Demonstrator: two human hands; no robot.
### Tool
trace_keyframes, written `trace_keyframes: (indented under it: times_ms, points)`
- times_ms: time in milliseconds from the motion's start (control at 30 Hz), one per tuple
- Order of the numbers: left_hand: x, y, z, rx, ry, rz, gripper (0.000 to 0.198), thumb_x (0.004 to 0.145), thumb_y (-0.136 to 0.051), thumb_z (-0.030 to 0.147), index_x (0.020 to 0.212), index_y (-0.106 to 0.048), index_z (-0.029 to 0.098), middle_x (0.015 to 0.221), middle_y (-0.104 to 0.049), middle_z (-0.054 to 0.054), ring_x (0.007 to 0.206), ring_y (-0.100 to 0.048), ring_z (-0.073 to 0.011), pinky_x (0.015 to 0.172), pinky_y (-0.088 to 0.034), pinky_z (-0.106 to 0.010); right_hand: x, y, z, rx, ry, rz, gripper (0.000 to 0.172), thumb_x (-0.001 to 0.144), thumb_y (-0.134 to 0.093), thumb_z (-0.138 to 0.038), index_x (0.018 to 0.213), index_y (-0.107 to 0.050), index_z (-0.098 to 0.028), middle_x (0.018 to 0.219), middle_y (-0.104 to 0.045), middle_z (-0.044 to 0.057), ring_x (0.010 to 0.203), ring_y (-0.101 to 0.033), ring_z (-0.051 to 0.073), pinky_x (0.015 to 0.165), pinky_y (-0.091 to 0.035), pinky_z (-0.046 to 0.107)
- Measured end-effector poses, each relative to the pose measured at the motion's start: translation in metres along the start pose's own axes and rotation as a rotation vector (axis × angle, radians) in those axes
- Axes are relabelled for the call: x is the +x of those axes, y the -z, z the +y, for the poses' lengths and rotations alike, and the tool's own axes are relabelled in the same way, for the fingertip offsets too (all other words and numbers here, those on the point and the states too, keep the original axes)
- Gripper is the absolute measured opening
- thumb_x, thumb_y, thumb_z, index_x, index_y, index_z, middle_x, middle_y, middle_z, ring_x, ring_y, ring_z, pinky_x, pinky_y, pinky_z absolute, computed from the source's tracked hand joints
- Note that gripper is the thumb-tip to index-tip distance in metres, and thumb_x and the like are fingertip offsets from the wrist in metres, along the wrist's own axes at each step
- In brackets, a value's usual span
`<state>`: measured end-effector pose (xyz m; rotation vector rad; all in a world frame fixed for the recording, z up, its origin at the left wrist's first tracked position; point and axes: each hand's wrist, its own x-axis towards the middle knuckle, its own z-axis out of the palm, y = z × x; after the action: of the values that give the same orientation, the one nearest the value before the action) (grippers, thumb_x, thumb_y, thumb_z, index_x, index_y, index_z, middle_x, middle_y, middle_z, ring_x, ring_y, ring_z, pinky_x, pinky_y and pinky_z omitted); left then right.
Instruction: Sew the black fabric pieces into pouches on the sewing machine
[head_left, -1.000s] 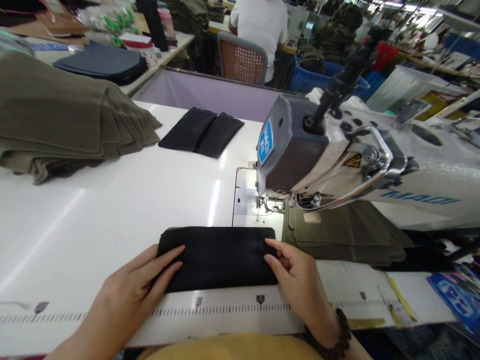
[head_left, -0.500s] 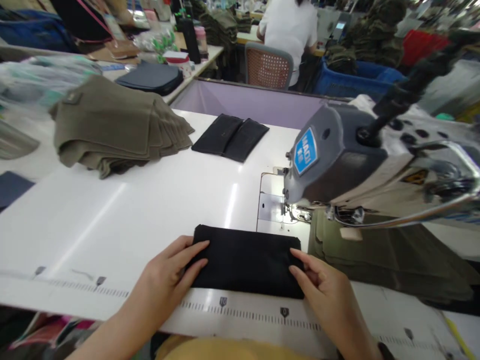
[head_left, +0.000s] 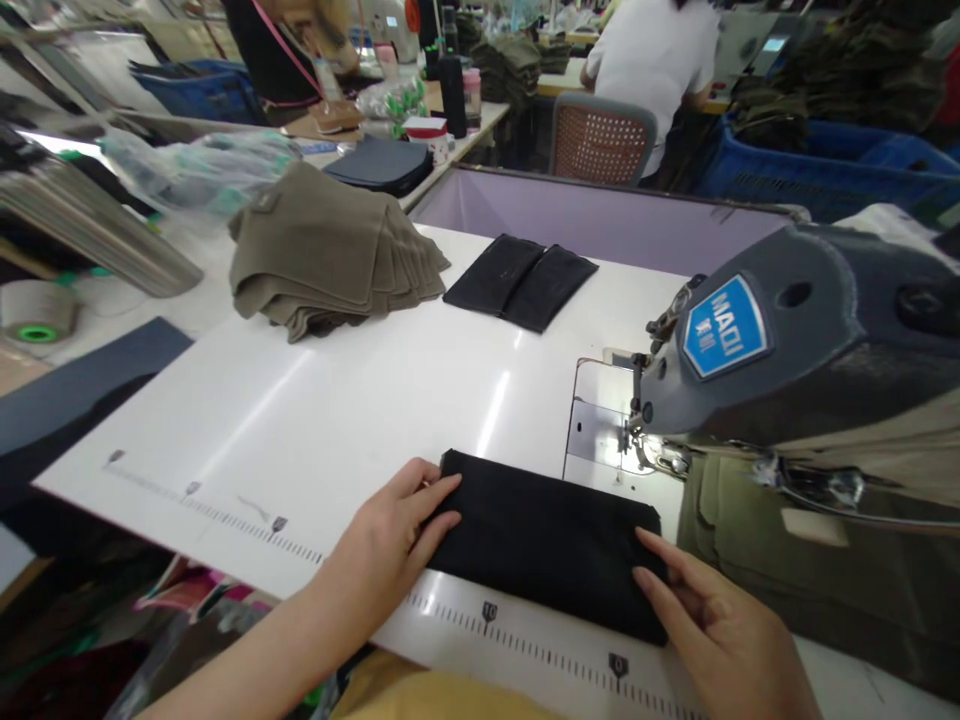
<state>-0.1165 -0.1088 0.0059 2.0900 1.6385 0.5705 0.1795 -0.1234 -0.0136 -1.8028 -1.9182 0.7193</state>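
A folded black fabric piece (head_left: 547,540) lies flat near the front edge of the white sewing table (head_left: 337,400), just in front of the needle plate. My left hand (head_left: 390,540) rests with fingers stretched out on the piece's left end. My right hand (head_left: 712,625) lies with fingers flat on its right end. Both hands press the fabric down; neither lifts it. The grey sewing machine head (head_left: 757,350) stands just behind and to the right.
A stack of olive fabric (head_left: 322,250) and two black pieces (head_left: 521,282) lie at the back of the table. More olive fabric (head_left: 810,570) lies under the machine arm. A ruler strip (head_left: 525,640) runs along the front edge. A person in white (head_left: 656,60) sits beyond.
The view has swung left, so the fabric and machine sit further right in the picture. Both hands stay on the ends of the black piece, which has hardly moved on the table.
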Motion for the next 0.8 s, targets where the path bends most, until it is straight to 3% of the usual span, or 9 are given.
trace_keyframes:
  times_ms: [167, 333, 433, 533, 633, 733, 800]
  points:
    - [0.003, 0.0, 0.001, 0.021, 0.063, -0.051, 0.027, 0.084, -0.044, 0.02, 0.106, -0.059, 0.014, 0.089, -0.053, -0.005, 0.074, -0.057, -0.0142, 0.069, -0.051, -0.027, 0.003, -0.001, -0.004, -0.063, 0.02, 0.01, 0.038, 0.079, -0.051, -0.045, 0.101, -0.066, -0.018, 0.061, -0.067, 0.001, 0.044, -0.059, 0.014, 0.042, -0.048, 0.019]
    - [0.003, 0.0, 0.002, 0.145, 0.031, -0.062, 0.024, 0.085, -0.045, 0.019, 0.102, -0.06, 0.013, 0.09, -0.051, -0.006, 0.068, -0.056, -0.0145, 0.065, -0.051, -0.029, 0.005, 0.001, -0.018, -0.198, 0.122, 0.076, 0.036, 0.086, -0.04, -0.042, 0.095, -0.066, -0.018, 0.079, -0.068, 0.005, 0.066, -0.065, 0.018, 0.055, -0.051, 0.025]
    - [0.006, 0.001, 0.003, 0.31, -0.128, -0.029, 0.024, 0.085, -0.043, 0.015, 0.103, -0.058, 0.013, 0.104, -0.05, -0.011, 0.082, -0.055, -0.02, 0.071, -0.05, -0.034, 0.006, 0.003, -0.03, -0.377, 0.195, 0.113, 0.04, 0.089, -0.035, -0.042, 0.091, -0.066, -0.018, 0.073, -0.064, 0.006, 0.061, -0.063, 0.02, 0.051, -0.048, 0.03]
    - [0.014, 0.004, 0.006, 0.432, -0.415, -0.09, 0.032, 0.086, -0.038, 0.009, 0.112, -0.054, 0.017, 0.124, -0.046, -0.011, 0.105, -0.048, -0.025, 0.084, -0.044, -0.04, 0.008, 0.001, -0.04, -0.543, 0.242, 0.133, 0.031, 0.087, -0.041, -0.035, 0.085, -0.065, -0.016, 0.069, -0.058, 0.007, 0.058, -0.058, 0.021, 0.05, -0.047, 0.033]
    - [0.024, 0.005, 0.013, 0.454, -0.583, -0.232, 0.032, 0.086, -0.035, 0.007, 0.107, -0.057, 0.017, 0.122, -0.052, -0.007, 0.108, -0.048, -0.0216, 0.089, -0.042, -0.037, 0.01, -0.004, -0.049, -0.579, 0.31, 0.137, 0.02, 0.085, -0.044, -0.018, 0.085, -0.063, -0.012, 0.081, -0.058, 0.012, 0.074, -0.058, 0.025, 0.063, -0.05, 0.038]
    - [0.034, 0.001, 0.027, 0.503, -0.544, -0.265, 0.027, 0.085, -0.043, 0.011, 0.108, -0.056, 0.015, 0.109, -0.06, -0.009, 0.097, -0.055, -0.0223, 0.084, -0.045, -0.038, 0.013, -0.013, -0.058, -0.515, 0.498, 0.107, 0.03, 0.082, -0.037, -0.002, 0.1, -0.059, -0.009, 0.106, -0.057, 0.016, 0.098, -0.053, 0.025, 0.082, -0.047, 0.039]
    - [0.036, -0.005, 0.038, 0.556, -0.485, -0.24, 0.025, 0.084, -0.049, 0.019, 0.108, -0.057, 0.015, 0.097, -0.063, -0.009, 0.086, -0.059, -0.0243, 0.075, -0.048, -0.041, 0.016, -0.017, -0.063, -0.49, 0.588, 0.058, 0.032, 0.08, -0.038, 0.002, 0.103, -0.058, -0.008, 0.113, -0.056, 0.015, 0.105, -0.05, 0.023, 0.09, -0.044, 0.036]
